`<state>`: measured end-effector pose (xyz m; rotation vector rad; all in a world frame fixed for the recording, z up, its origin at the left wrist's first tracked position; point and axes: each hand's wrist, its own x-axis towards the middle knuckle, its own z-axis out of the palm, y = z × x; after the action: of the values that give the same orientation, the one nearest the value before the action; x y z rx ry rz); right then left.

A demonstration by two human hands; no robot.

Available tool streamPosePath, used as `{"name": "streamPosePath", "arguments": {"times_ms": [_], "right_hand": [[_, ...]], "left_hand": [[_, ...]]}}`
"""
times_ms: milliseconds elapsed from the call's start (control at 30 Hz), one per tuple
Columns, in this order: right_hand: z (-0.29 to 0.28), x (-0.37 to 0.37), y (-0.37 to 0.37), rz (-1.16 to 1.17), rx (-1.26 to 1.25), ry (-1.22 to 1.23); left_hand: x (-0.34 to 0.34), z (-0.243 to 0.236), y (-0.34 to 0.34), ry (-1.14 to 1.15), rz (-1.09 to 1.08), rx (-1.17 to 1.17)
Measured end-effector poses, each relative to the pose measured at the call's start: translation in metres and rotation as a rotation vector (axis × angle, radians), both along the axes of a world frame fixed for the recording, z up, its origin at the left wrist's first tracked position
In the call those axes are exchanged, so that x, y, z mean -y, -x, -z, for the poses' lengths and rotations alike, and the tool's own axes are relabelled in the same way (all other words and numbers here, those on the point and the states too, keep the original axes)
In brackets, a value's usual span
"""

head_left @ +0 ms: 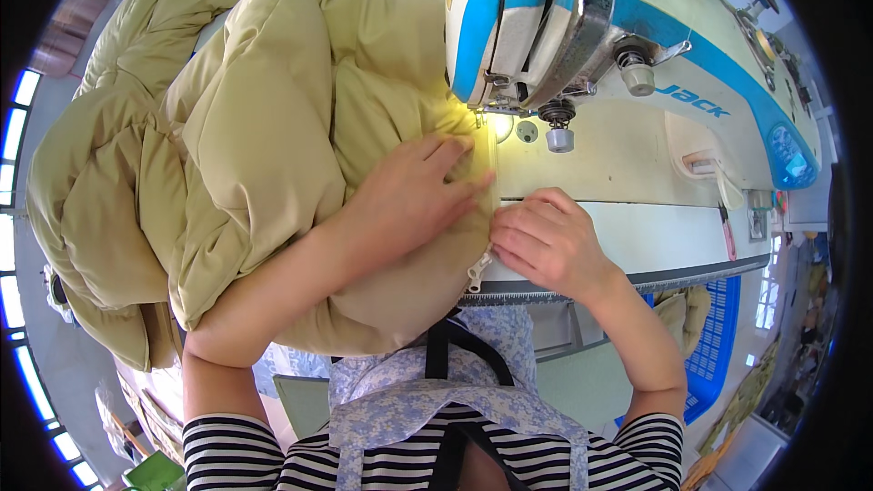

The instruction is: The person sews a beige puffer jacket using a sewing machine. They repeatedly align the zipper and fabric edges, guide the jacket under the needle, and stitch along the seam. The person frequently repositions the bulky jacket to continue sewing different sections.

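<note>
Khaki-yellow quilted fabric fills most of my view: a big puffy padded garment [245,145] heaped over the left of the sewing table [655,236] and spilling off its near edge toward my lap. My left hand [414,195] lies flat on top of it, fingers stretched out and pressing the cloth down, the fingertips pointing toward the needle area just under the head of the sewing machine [582,27]; it grasps nothing, it only bears down. My right hand [546,241] sits just beside it on the pale tabletop, its fingers curled in and pinching the garment's edge, where a light zipper strip [482,265] runs down toward the table's front rim. The 2 hands nearly touch at that seam line. The machine is white with blue bands and stands behind my hands, its small lamp throwing a bright yellow glow on the fabric right at the presser foot [479,118]. A grey knob [559,139] hangs from the head just right of that spot. A ruler strip [627,284] runs along the table's near edge under my right wrist. Below, my striped sleeves and a pale blue flowered apron [427,400] with dark straps show.
</note>
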<state>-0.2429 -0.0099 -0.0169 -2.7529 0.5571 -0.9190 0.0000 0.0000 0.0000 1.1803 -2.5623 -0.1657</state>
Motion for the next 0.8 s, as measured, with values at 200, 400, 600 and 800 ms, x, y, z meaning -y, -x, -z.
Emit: {"name": "streamPosePath", "arguments": {"times_ms": [200, 400, 600, 800], "right_hand": [[-0.004, 0.016, -0.006, 0.029, -0.024, -0.002], [-0.003, 0.027, -0.012, 0.052, 0.012, -0.001], [-0.003, 0.021, -0.017, 0.182, 0.116, -0.099], [0.007, -0.108, 0.000, -0.094, 0.123, -1.701]], "left_hand": [[0.022, 0.007, -0.004, 0.118, 0.016, -0.113], [0.037, 0.009, -0.008, 0.121, 0.005, -0.108], [0.048, 0.016, -0.017, 0.083, 0.039, -0.176], [0.021, -0.040, -0.056, -0.010, -0.250, -0.145]]}}
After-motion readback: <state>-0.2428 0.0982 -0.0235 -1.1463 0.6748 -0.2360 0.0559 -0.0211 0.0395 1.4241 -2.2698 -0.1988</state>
